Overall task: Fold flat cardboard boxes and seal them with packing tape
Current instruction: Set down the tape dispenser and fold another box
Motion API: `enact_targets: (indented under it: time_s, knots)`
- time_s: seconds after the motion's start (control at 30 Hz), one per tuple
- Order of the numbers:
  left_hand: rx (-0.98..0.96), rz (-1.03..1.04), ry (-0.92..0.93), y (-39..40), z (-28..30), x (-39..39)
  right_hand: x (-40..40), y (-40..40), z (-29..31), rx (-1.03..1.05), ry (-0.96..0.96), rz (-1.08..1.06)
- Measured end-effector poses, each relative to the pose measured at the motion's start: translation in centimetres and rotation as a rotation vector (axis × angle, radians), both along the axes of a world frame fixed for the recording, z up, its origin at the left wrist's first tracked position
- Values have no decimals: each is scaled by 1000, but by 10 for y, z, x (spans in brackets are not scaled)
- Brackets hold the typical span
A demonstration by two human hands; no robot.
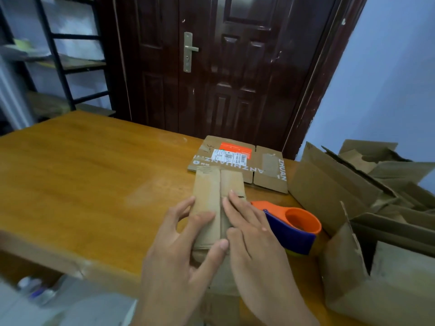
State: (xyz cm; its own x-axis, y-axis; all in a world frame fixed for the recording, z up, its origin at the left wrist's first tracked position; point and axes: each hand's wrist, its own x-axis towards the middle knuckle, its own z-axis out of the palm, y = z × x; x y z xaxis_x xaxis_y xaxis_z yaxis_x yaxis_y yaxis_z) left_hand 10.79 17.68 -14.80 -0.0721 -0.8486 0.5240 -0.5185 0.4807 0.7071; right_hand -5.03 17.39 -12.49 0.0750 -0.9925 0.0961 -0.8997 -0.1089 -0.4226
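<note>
Two bare hands reach forward side by side, palms down. The left hand (181,245) spreads its fingers, thumb angled inward. The right hand (249,234) lies flat, fingers straight.

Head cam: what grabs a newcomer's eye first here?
Both hands, left and right, press flat on a small box at the table's near edge, holding its two flaps together. Just right of them lies an orange-and-blue tape dispenser. Behind, a flattened box with an orange label; far right, a pile of cardboard.
</note>
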Motion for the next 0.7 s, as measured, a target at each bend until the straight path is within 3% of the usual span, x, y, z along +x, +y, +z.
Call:
enact_targets:
  time_s: [0.13,0.33,0.4,0.5,0.63,0.7]
  knots:
    - [56,-43,-121,19,6,-3,-8,13,15,64,-64,50]
    - [220,172,-537,28,20,-39,-14,22,21,48,-182,44]
    - [212,217,-476,32,19,-51,-11,20,13,48,-136,27]
    - [48,149,-327,32,8,-41,-2,23,13,-2,-53,65]
    - [-62,-75,-370,11,19,9,-6,33,29,-57,30,56]
    - [-157,-156,-481,-2,46,43,-9,36,34,-126,55,103]
